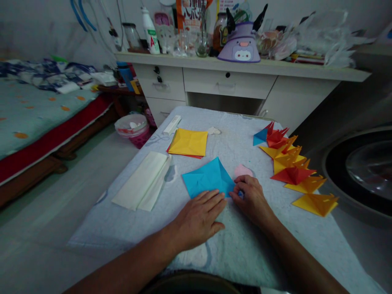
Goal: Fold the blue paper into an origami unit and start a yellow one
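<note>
A creased blue sheet of origami paper [208, 175] lies on the cloth-covered table in front of me. My left hand [203, 216] rests flat on its near edge, fingers stretched out together. At the sheet's right corner, my right hand [251, 200] pinches the paper between thumb and fingertips. Beyond the sheet sits a stack of yellow paper squares [188, 142] with red ones showing beneath. Folded paper cranes [295, 174] in red, yellow, orange and blue form a row along the table's right side.
A folded whitish paper [142, 179] lies at the left, with a small white box [172, 125] behind it. A cluttered white desk [214, 65] stands past the table. On the floor are a pink bin [134, 128] and, further left, a bed [39, 110].
</note>
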Demonstrator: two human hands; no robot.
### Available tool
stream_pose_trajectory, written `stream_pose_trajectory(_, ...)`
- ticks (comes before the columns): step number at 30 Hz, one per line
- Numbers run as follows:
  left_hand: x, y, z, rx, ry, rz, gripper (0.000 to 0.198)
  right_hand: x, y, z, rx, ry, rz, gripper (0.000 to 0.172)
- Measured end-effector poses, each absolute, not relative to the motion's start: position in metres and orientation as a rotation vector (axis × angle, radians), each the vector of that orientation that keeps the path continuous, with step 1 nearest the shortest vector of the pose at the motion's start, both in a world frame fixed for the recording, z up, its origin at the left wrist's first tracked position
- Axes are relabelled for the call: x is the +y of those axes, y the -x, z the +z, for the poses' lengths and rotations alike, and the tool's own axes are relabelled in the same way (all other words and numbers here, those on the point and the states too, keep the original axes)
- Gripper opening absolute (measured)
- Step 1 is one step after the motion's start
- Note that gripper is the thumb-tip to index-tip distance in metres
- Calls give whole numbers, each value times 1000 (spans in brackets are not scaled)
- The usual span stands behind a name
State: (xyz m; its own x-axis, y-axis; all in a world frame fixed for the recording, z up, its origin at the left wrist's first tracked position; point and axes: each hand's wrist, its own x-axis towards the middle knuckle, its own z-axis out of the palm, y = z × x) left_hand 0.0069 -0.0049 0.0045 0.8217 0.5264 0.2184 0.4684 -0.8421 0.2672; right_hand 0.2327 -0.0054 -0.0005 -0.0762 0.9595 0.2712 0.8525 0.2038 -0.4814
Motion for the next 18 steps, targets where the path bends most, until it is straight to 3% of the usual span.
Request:
stream_pose_trajectory(4, -7, -6, 10, 796, -2757, 302, 68, -5, -233, 0, -1959, 1674, 245, 11)
stream_pose_trajectory(18, -8, -6, 9, 839, -2712, 246, 67, -5, -237, 3, -1947, 1737, 289, 8)
